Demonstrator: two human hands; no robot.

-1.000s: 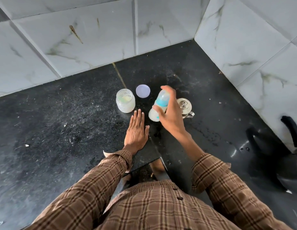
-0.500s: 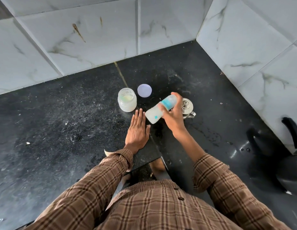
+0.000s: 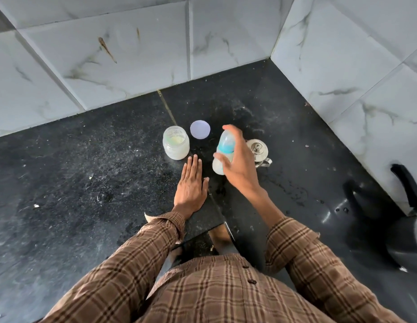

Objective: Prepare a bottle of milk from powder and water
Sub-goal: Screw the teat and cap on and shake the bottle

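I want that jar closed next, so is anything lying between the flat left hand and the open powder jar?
Nothing visible does. The left hand lies flat on the counter, fingertips just short of the powder jar, with bare counter between.

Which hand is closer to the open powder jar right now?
Left. The left hand lies flat on the counter, fingertips just short of the jar. The right hand grips the bottle farther right.

No words, labels, brands or numbers can be read on anything in view.
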